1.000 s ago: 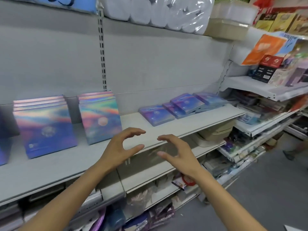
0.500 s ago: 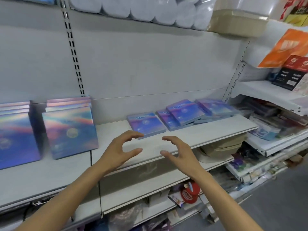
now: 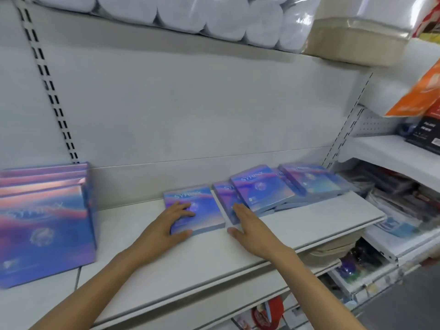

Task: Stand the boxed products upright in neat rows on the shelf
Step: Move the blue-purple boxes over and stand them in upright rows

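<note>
The left hand (image 3: 166, 220) clamps the nearest flat box (image 3: 194, 211) on the shelf (image 3: 214, 256), fingers on top and thumb at its front edge, the right hand (image 3: 247, 225) lies flat-fingered against the next box (image 3: 223, 201), and a careless lift could topple the overlapping pile (image 3: 285, 186) behind.

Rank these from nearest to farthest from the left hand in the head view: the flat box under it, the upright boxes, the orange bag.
1. Flat box: under the left hand.
2. Upright boxes: to the left.
3. Orange bag: upper right.
</note>
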The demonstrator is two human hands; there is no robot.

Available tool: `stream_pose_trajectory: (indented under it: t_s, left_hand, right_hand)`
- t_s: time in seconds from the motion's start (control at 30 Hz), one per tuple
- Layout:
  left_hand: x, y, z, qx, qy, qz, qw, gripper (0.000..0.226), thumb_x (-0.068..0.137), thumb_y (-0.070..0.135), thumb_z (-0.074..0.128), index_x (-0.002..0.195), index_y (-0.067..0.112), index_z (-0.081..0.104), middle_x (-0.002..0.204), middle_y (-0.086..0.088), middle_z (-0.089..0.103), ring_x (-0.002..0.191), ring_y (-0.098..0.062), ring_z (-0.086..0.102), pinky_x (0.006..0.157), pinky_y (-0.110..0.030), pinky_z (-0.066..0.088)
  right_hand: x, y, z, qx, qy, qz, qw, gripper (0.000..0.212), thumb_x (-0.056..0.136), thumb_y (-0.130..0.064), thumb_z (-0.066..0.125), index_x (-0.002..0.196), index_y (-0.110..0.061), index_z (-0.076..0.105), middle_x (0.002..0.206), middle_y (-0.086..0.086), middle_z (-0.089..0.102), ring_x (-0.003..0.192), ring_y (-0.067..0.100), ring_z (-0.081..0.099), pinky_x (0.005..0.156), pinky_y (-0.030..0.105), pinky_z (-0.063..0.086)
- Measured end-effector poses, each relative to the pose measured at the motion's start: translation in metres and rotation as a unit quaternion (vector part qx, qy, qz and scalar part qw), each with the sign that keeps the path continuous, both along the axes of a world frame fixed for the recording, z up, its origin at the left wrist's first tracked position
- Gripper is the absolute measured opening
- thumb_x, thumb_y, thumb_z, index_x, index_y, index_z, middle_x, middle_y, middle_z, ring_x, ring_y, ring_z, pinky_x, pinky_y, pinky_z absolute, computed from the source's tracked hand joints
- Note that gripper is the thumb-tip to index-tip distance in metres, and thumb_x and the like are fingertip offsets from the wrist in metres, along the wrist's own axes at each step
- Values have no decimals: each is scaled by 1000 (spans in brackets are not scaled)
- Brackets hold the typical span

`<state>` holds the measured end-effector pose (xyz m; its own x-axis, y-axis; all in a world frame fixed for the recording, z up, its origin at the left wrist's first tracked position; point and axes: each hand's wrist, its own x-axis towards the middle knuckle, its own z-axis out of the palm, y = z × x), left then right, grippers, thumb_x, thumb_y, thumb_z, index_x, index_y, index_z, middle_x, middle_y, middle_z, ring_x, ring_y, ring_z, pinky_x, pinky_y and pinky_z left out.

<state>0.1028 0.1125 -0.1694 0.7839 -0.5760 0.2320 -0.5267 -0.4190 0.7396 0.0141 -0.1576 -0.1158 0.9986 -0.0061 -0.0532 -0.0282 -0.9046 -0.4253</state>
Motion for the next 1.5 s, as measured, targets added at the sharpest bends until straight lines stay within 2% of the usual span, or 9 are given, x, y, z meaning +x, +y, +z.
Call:
stream_pose_trajectory:
  t_s: [0.3, 0.43, 0.53, 0.73, 0.8, 0.93, 1.17, 1.3, 1.5]
  left_hand:
    - [-10, -4, 4, 3, -9, 43, 999, 69, 72, 88, 53, 128, 49, 59, 148, 43, 36, 146, 14, 19, 116, -19, 25]
    - [-18, -9, 4, -46, 20, 75, 996, 45, 81, 50, 72, 124, 39, 66, 144, 37, 47, 144, 14, 27, 114, -9, 27]
    - [-25, -6, 6, -68, 29, 123, 990, 38, 85, 29, 77, 121, 35, 68, 139, 31, 56, 138, 9, 41, 110, -10, 33]
    - [-35, -4, 13, -11, 59, 286, 956, 67, 90, 38, 73, 148, 31, 40, 162, 7, 33, 151, -11, 26, 119, -31, 27]
    - [-35, -7, 19, 27, 112, 315, 942, 81, 93, 40, 68, 158, 22, 23, 168, 1, 17, 156, -15, 12, 121, -32, 19]
    - [-32, -19, 35, -50, 173, 328, 927, 86, 89, 33, 75, 158, 15, 25, 155, 3, 36, 136, -17, 42, 105, -25, 33]
    - [-27, -17, 48, -312, 313, 326, 836, 61, 92, 2, 66, 146, 21, 44, 117, 5, 65, 99, -8, 65, 70, -17, 52]
    - [-24, -5, 48, -392, 353, 352, 773, 70, 89, -1, 69, 151, 16, 40, 141, -14, 58, 110, -30, 67, 76, -33, 58]
    - [-38, -9, 45, -314, 386, 317, 807, 28, 88, 15, 73, 114, 9, 66, 89, -6, 79, 79, -24, 72, 67, -31, 57]
  right_hand:
    - [29, -16, -22, -144, -74, 39, 986, 61, 107, -35, 40, 159, -10, 19, 168, 4, 13, 155, 19, 11, 123, 26, 12]
    - [32, -19, -22, -164, -88, 61, 981, 56, 100, -30, 58, 148, -4, 43, 158, 11, 39, 147, 31, 37, 117, 37, 34]
    - [33, -7, -23, -178, -88, 114, 973, 46, 74, -33, 86, 108, -5, 71, 120, 12, 71, 103, 37, 70, 95, 48, 54]
    - [33, -17, 0, 7, -33, 134, 990, 70, 85, -55, 70, 145, -25, 48, 154, -3, 41, 149, 15, 25, 117, 29, 28]
    - [35, -21, 3, -23, 5, 123, 992, 96, 79, -74, 58, 156, -23, 30, 168, -3, 13, 156, 18, -2, 124, 35, 13]
    - [39, -21, -3, -125, 60, 99, 985, 125, 60, -91, 9, 161, -17, 0, 168, 8, -13, 153, 31, -20, 126, 44, -1]
    - [49, -16, -6, 11, 52, 11, 999, 120, 67, -92, 45, 159, -18, 21, 168, 11, 3, 155, 31, -10, 124, 48, 8]
    - [57, -22, 6, 243, 20, -68, 967, 84, 80, -54, 76, 148, -17, 45, 159, 5, 35, 146, 22, 34, 115, 39, 35]
    - [65, -42, -3, 402, -4, -137, 905, 57, 83, -4, 78, 136, -5, 57, 139, 13, 60, 124, 22, 57, 97, 30, 47]
